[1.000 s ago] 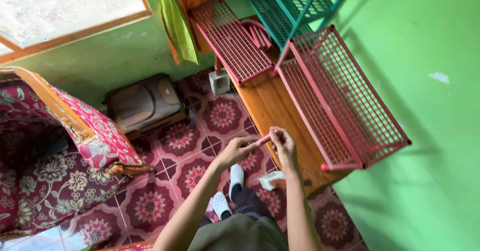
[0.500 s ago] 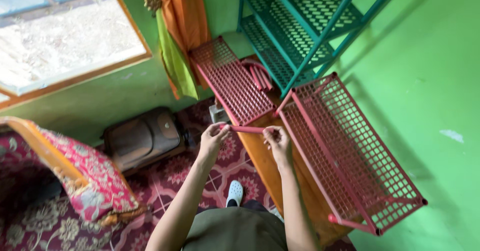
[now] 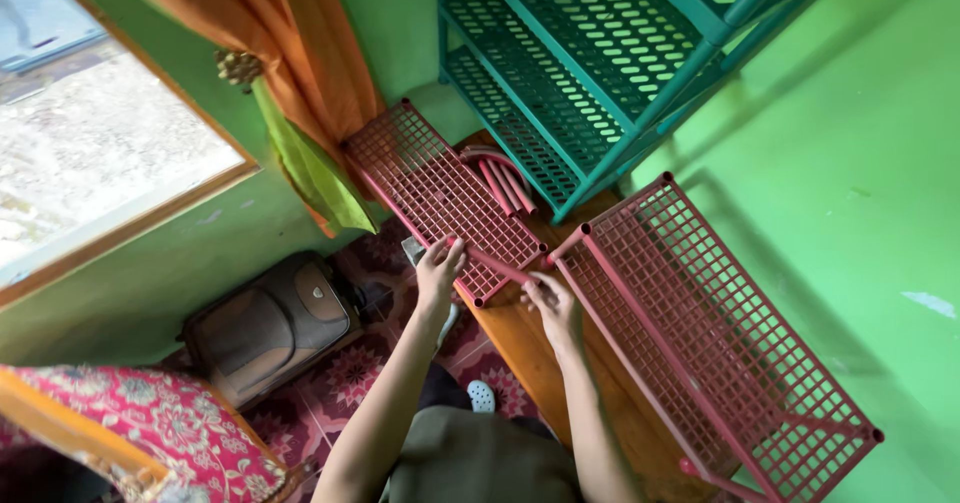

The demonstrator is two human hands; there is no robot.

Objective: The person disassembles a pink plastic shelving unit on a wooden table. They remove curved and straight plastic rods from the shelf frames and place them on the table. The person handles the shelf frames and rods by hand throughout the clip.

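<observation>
I hold a short red tube (image 3: 495, 262) between both hands, over the near edge of a flat red mesh shelf panel (image 3: 430, 188) lying on a wooden bench (image 3: 530, 348). My left hand (image 3: 440, 271) pinches the tube's left end. My right hand (image 3: 548, 299) grips its right end, close to the corner of a partly built red mesh rack (image 3: 720, 333) on the bench. A few more red tubes (image 3: 502, 178) lie behind the flat panel.
A tall teal metal shelf unit (image 3: 600, 53) stands against the green wall. A dark suitcase (image 3: 270, 323) sits on the patterned tile floor under a window with an orange curtain (image 3: 290, 53). A red floral sofa (image 3: 150, 433) is at lower left.
Both hands moved the red tube forward and up, from over the floor to the edge of the flat mesh panel. The head view tilted up toward the teal shelf.
</observation>
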